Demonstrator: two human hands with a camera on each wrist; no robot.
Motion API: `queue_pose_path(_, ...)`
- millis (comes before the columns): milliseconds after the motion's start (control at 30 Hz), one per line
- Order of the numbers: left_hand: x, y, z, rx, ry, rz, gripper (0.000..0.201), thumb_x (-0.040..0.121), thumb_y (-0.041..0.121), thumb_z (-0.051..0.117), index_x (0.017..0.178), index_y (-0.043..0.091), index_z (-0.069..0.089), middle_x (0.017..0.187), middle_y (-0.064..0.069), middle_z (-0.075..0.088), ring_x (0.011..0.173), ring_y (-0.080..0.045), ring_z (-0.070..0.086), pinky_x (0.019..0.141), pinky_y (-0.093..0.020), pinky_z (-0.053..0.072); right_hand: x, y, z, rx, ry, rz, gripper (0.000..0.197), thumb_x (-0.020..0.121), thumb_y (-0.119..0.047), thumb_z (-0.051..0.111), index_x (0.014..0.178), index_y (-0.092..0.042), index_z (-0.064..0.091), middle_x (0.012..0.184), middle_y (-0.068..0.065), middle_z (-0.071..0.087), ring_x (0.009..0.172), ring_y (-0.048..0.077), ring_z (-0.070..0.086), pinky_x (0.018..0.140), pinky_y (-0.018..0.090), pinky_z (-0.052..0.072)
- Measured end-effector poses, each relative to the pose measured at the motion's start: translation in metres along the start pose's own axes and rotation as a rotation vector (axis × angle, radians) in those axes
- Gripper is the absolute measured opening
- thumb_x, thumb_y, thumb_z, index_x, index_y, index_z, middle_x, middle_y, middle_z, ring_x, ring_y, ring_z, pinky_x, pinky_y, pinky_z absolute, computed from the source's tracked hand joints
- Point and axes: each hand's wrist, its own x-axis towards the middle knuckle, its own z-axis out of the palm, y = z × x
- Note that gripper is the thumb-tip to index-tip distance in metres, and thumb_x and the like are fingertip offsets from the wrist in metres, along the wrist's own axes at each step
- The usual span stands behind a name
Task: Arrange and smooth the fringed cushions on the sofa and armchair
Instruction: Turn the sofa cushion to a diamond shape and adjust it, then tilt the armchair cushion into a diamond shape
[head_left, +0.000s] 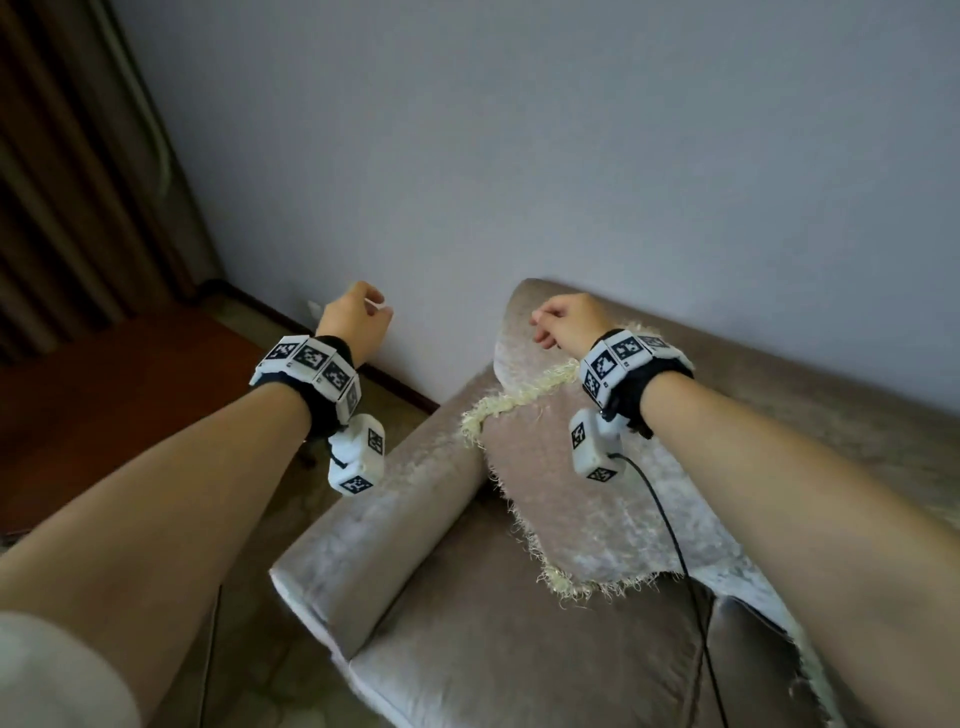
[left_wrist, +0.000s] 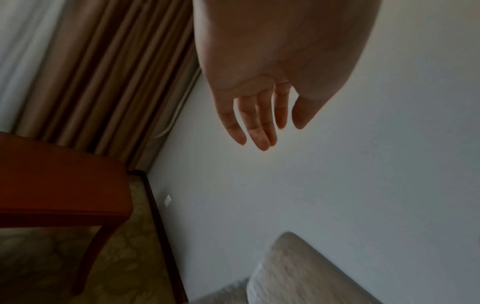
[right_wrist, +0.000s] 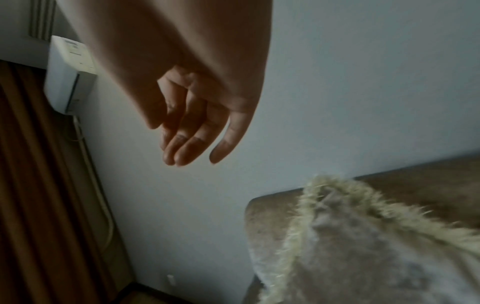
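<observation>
- The fringed cushion (head_left: 561, 467) leans against the sofa's backrest (head_left: 779, 374) at the armrest (head_left: 384, 519) end, its lower edge on the seat (head_left: 519, 649); a cream fringe runs round its edges.
- The right hand (head_left: 569, 319) hovers just above the cushion's upper corner, not touching it. In the right wrist view its fingers (right_wrist: 187, 144) hang loose and nearly straight, holding nothing, with the fringed corner (right_wrist: 337, 191) below them.
- The left hand (head_left: 356, 325) hangs in the air beside the sofa, past the armrest and in front of the wall (head_left: 519, 156), apart from the cushion. Its fingers (left_wrist: 257, 123) are relaxed and spread, empty.
- A second fringed edge (head_left: 800, 649) shows at the lower right on the seat, under the right forearm.
- A red-brown table (left_wrist: 59, 185) stands beside the curtain (left_wrist: 103, 72), well apart from the sofa.
</observation>
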Motion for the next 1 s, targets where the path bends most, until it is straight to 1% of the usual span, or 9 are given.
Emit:
queue_pose_path(167,0.013,-0.093,-0.104,-0.037,0.128,-0.057,0.025,0.091,0.026,0.052,0.112,0.012,0.054,0.107,-0.008,0.062,0.096,-0.026,0.060,0.073,-0.028,0.044,0.023,-0.091,0.118,0.040,-0.084,-0.070,0.021,0.090,-0.014,0.052,0.090,0.000,0.068,0.068,0.003,0.064,0.059,0.011,0.058,0.070,0.025,0.049)
queue_pose_path(300,0.014,-0.178,-0.183,-0.023,0.230,-0.158,0.021,0.092,0.026,0.052,0.109,0.014,0.055,0.107,-0.009,0.064,0.096,-0.026,0.063,0.080,-0.035,0.053,0.029,-0.157,0.213,0.036,-0.213,-0.160,0.022,0.091,-0.015,0.051,0.085,-0.003,0.068,0.066,0.002,0.065,0.058,0.014,0.058,0.071,0.027,0.050)
queue_pose_path(433,0.004,-0.262,-0.257,-0.023,0.346,-0.308,0.018,0.093,0.027,0.052,0.108,0.017,0.054,0.107,-0.007,0.064,0.093,-0.024,0.063,0.078,-0.035,0.052,0.035,-0.219,0.305,0.050,-0.379,-0.247,0.026,0.091,-0.016,0.050,0.070,-0.019,0.064,0.062,-0.004,0.063,0.056,0.014,0.058,0.069,0.029,0.050)
queue_pose_path(533,-0.010,-0.321,-0.303,-0.038,0.441,-0.426,0.014,0.091,0.027,0.053,0.102,0.019,0.054,0.106,-0.006,0.066,0.091,-0.024,0.064,0.080,-0.035,0.053,0.037,-0.266,0.375,0.051,-0.495,-0.327,0.021,0.092,-0.017,0.049,0.081,-0.013,0.066,0.066,-0.003,0.063,0.058,0.013,0.059,0.064,0.022,0.048)
queue_pose_path(633,-0.025,-0.368,-0.344,0.010,0.520,-0.537,0.016,0.091,0.025,0.052,0.105,0.017,0.056,0.102,0.001,0.062,0.090,-0.019,0.057,0.079,-0.029,0.046,0.037,-0.306,0.443,0.055,-0.592,-0.396,0.020,0.092,-0.019,0.049,0.086,-0.012,0.068,0.071,-0.001,0.066,0.063,0.013,0.062,0.070,0.025,0.051)
queue_pose_path(700,-0.032,-0.398,-0.379,0.047,0.596,-0.604,0.018,0.090,0.022,0.051,0.105,0.014,0.058,0.100,-0.002,0.061,0.091,-0.021,0.055,0.081,-0.029,0.045,0.040,-0.335,0.492,0.054,-0.668,-0.447,0.021,0.092,-0.019,0.049,0.088,-0.012,0.068,0.076,0.001,0.068,0.065,0.013,0.063,0.071,0.025,0.051)
queue_pose_path(800,-0.044,-0.441,-0.430,0.082,0.698,-0.702,0.018,0.090,0.019,0.051,0.103,0.010,0.059,0.103,-0.014,0.066,0.095,-0.030,0.061,0.088,-0.036,0.050,0.045,-0.379,0.560,0.083,-0.762,-0.506,0.020,0.091,-0.018,0.050,0.085,-0.012,0.068,0.074,0.001,0.067,0.062,0.011,0.062,0.064,0.019,0.049)
queue_pose_path(900,-0.062,-0.475,-0.476,0.071,0.812,-0.804,0.024,0.091,0.021,0.054,0.111,0.008,0.058,0.111,-0.013,0.065,0.103,-0.029,0.061,0.093,-0.039,0.050,0.045,-0.428,0.628,0.112,-0.853,-0.549,0.020,0.089,-0.015,0.050,0.077,-0.013,0.066,0.066,0.001,0.064,0.052,0.008,0.060,0.049,0.007,0.042)
queue_pose_path(1000,-0.088,-0.510,-0.508,0.025,0.905,-0.852,0.020,0.093,0.017,0.051,0.109,0.006,0.055,0.110,-0.016,0.065,0.097,-0.030,0.063,0.089,-0.042,0.052,0.028,-0.466,0.690,0.126,-0.953,-0.599,0.026,0.089,-0.012,0.051,0.066,-0.018,0.061,0.061,0.001,0.061,0.037,-0.002,0.054,0.040,0.004,0.037)
